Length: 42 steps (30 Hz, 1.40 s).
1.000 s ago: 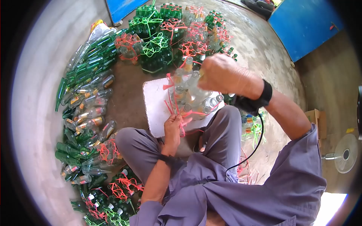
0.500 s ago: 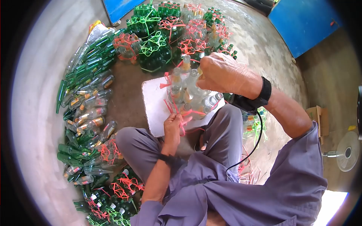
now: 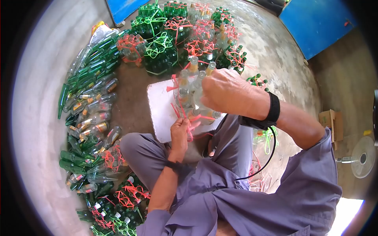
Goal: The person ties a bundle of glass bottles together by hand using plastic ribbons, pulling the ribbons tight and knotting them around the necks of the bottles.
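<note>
Clear glass bottles (image 3: 184, 80) stand upright in a cluster on a white board (image 3: 157, 104) in front of my crossed legs. A red plastic strap (image 3: 173, 87) runs around the cluster, with loose ends hanging at the left and front. My left hand (image 3: 180, 131) pinches the strap at the cluster's near side. Over the right side of the bottles, my right hand (image 3: 225, 91) is closed with its back towards me. Its fingertips, and whatever they grip, are hidden, as are the bottles beneath it.
Strapped bundles of green bottles (image 3: 161, 57) and clear ones stand beyond the board. Loose bottles (image 3: 94, 118) lie piled along the left wall. More strapped bottles (image 3: 132, 194) sit at lower left. A fan (image 3: 362, 158) and a cardboard box (image 3: 331, 124) are on the right.
My right hand has come down and slightly nearer, now covering bottles on the right that showed before and uncovering a bottle top at the back. My left hand has barely moved.
</note>
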Available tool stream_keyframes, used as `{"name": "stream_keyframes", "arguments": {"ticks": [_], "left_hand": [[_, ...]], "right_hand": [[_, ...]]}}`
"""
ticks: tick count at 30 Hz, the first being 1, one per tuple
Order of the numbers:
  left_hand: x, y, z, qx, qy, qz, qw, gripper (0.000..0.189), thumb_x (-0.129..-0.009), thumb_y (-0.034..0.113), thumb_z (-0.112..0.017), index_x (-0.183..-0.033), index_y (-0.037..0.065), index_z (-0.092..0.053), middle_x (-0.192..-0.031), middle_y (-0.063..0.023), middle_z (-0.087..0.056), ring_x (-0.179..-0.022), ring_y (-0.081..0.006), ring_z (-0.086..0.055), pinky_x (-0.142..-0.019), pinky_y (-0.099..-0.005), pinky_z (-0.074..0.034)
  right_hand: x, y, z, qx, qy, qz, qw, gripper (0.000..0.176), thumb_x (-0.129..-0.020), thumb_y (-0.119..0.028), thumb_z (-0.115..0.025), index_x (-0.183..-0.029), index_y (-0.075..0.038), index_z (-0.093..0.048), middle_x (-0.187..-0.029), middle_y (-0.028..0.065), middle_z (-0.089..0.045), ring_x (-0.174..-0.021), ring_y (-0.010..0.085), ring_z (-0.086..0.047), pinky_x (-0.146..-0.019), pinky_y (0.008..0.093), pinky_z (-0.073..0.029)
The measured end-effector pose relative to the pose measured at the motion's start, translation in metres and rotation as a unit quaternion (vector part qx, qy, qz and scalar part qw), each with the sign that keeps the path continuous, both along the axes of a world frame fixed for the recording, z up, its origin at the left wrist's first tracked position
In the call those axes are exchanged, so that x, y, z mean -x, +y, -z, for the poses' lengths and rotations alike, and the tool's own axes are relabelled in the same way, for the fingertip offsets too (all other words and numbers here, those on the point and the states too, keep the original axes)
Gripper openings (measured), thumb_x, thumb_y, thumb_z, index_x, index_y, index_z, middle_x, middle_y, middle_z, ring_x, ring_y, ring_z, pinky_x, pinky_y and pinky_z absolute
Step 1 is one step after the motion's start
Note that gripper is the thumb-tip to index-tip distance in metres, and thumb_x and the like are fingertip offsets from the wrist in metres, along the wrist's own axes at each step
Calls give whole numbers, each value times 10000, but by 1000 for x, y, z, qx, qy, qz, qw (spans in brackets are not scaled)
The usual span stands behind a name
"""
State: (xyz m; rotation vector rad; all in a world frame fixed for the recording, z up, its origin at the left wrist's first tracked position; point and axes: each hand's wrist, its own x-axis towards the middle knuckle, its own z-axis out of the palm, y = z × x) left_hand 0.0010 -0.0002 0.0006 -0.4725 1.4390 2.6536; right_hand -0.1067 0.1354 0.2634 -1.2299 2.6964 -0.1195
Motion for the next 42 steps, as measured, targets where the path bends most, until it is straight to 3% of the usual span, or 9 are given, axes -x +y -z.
{"name": "stream_keyframes", "arguments": {"ticks": [2, 9, 15, 18, 27, 30, 33, 35, 42], "left_hand": [[1, 0, 1, -14, 4, -3, 1000, 221, -1030, 148, -514, -824, 81, -554, -913, -110, -717, -930, -279, -746, -804, -321, -508], [2, 0, 3, 7, -17, -3, 1000, 225, -1036, 147, -478, -838, 71, -551, -856, -139, -728, -958, -329, -735, -887, -377, -504], [1, -1, 2, 12, 1, 2, 1000, 218, -1034, 159, -484, -842, 77, -549, -876, -143, -734, -959, -325, -735, -872, -386, -506], [1, -2, 3, -9, 3, -2, 1000, 228, -1031, 153, -507, -821, 77, -552, -877, -90, -699, -901, -266, -749, -796, -309, -511], [1, -3, 6, -13, 2, -3, 1000, 209, -1027, 156, -493, -847, 72, -559, -922, -162, -735, -958, -329, -735, -895, -411, -515], [0, -1, -4, -21, 3, -1, 1000, 204, -1025, 148, -500, -852, 62, -564, -978, -171, -730, -955, -321, -737, -888, -410, -523], [3, 2, -14, 6, -16, -13, 1000, 203, -1024, 137, -496, -850, 55, -562, -997, -163, -719, -948, -316, -738, -922, -436, -530], [1, 0, -5, 20, -9, 17, 1000, 213, -1028, 173, -500, -1000, -4, -615, -1095, -158, -732, -986, -247, -728, -859, -342, -518], [0, -1, -6, 17, -17, -3, 1000, 204, -1028, 185, -511, -939, 31, -610, -998, -137, -743, -976, -240, -733, -851, -333, -514]], "right_hand": [[-1, -1, 2, 31, 6, -9, 999, 151, -751, -108, -659, -798, 35, -672, -762, 223, -670, -779, 398, -695, -670, 472, -562], [18, -3, 1, -16, -20, 53, 998, 202, -729, -141, -702, -813, 41, -676, -795, 229, -680, -805, 400, -698, -679, 476, -566], [14, -1, 15, 82, 37, 26, 996, 244, -721, -157, -637, -681, 84, -628, -658, 286, -580, -671, 443, -639, -632, 475, -532], [28, 6, 20, 76, 12, 64, 995, 262, -725, -188, -667, -708, 73, -646, -669, 289, -581, -682, 450, -638, -644, 465, -537], [21, 2, 26, 103, 29, 43, 993, 275, -766, -184, -676, -672, 61, -594, -634, 268, -567, -631, 445, -607, -604, 492, -502], [32, 34, 78, 102, 7, 7, 995, 331, -815, -243, -692, -671, 39, -595, -627, 246, -576, -628, 435, -607, -590, 495, -486], [28, 38, 101, 76, -1, 34, 997, 356, -872, -293, -670, -741, 27, -588, -596, 206, -559, -617, 405, -615, -578, 494, -471], [30, 35, 114, 62, -20, 29, 997, 355, -881, -295, -659, -774, 35, -581, -580, 200, -550, -591, 399, -609, -567, 496, -465], [42, 12, 128, -49, -20, 3, 999, 384, -930, -316, -621, -854, 55, -556, -605, 169, -589, -564, 362, -627, -540, 484, -457]]}}
